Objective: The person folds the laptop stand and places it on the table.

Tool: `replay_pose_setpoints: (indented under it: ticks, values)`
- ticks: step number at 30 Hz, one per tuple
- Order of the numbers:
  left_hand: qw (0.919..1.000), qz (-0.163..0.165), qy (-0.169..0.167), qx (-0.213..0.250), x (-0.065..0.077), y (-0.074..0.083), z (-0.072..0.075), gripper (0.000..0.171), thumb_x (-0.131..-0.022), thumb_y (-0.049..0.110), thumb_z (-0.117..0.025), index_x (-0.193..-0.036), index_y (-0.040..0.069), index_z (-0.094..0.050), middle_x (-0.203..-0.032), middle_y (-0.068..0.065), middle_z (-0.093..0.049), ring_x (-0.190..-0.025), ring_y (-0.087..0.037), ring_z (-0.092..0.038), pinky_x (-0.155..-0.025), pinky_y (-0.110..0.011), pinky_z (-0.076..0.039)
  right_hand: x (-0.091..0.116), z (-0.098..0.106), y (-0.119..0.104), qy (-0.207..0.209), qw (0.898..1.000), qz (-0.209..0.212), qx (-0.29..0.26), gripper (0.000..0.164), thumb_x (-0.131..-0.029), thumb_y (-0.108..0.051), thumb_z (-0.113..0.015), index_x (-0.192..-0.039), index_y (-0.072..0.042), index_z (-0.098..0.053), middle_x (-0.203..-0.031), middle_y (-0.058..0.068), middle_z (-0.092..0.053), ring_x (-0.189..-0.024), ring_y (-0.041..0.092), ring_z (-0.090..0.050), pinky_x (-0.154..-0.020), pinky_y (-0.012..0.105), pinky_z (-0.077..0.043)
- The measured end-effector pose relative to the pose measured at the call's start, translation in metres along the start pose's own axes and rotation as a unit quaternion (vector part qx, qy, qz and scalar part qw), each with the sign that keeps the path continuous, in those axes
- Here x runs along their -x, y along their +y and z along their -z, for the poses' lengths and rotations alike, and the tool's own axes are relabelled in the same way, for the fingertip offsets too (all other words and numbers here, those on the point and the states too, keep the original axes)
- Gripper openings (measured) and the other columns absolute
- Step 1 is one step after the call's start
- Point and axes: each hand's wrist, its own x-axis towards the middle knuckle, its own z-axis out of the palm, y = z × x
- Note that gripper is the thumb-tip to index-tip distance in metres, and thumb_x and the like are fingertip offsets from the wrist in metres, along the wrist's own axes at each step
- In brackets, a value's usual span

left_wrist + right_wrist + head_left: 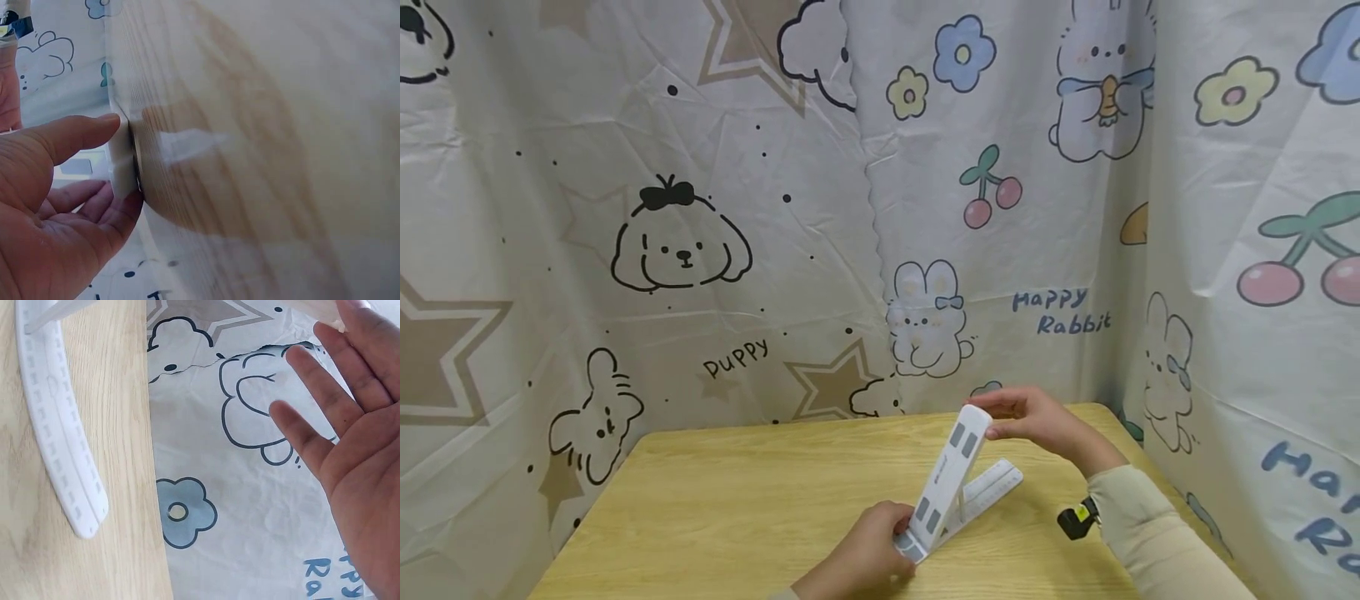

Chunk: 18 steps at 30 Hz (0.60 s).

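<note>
A white folding laptop stand (951,475) with grey pads stands spread in a V above the right half of the table. Near its hinged lower end, my left hand (872,542) holds it between thumb and fingers. That grip shows closer in the left wrist view, where the thumb and fingers (128,209) lie on either side of the white end (123,172). My right hand (1033,421) pinches the top of the raised arm. In the right wrist view the slotted base bar (62,431) lies along the wood, and my right hand's (369,450) lower fingers extend away from the stand.
The light wooden table (722,508) reaches back to a printed curtain (820,250) that hangs behind it and along the right side. A small black camera (1077,518) sits at my right wrist.
</note>
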Motion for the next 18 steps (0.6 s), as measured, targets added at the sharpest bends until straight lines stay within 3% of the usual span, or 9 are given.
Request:
replay_pose_setpoints:
  ticks: [6, 13, 18]
  values:
    - [0.9995, 0.026, -0.009, 0.016, 0.000, 0.002, 0.003, 0.062, -0.062, -0.004, -0.092, -0.121, 0.002, -0.071, -0.103, 0.002, -0.067, -0.097, -0.016, -0.061, -0.092, -0.047, -0.057, 0.002, -0.002, 0.004, -0.012, 0.999, 0.015, -0.046, 0.047, -0.092, -0.013, -0.077, -0.136, -0.002, -0.061, -0.135, 0.019, -0.065, -0.115, 0.021, -0.068, -0.095, 0.032, -0.058]
    - [0.9998, 0.009, -0.009, -0.015, 0.000, 0.002, 0.003, 0.061, -0.064, 0.000, -0.093, -0.121, 0.005, -0.072, -0.103, 0.004, -0.068, -0.093, -0.009, -0.061, -0.088, -0.036, -0.058, 0.005, -0.006, 0.009, -0.001, 0.996, 0.027, -0.086, 0.051, -0.093, -0.009, -0.075, -0.139, 0.002, -0.056, -0.135, 0.018, -0.065, -0.115, 0.019, -0.069, -0.095, 0.034, -0.059]
    - [0.9993, 0.010, -0.007, -0.035, 0.002, 0.001, 0.005, 0.064, -0.063, -0.008, -0.084, -0.124, 0.005, -0.071, -0.106, 0.003, -0.069, -0.098, -0.011, -0.061, -0.091, -0.037, -0.057, 0.005, -0.013, 0.015, 0.007, 0.995, 0.030, -0.097, 0.056, -0.094, -0.008, -0.074, -0.144, 0.002, -0.052, -0.137, 0.015, -0.065, -0.116, 0.018, -0.069, -0.096, 0.033, -0.058]
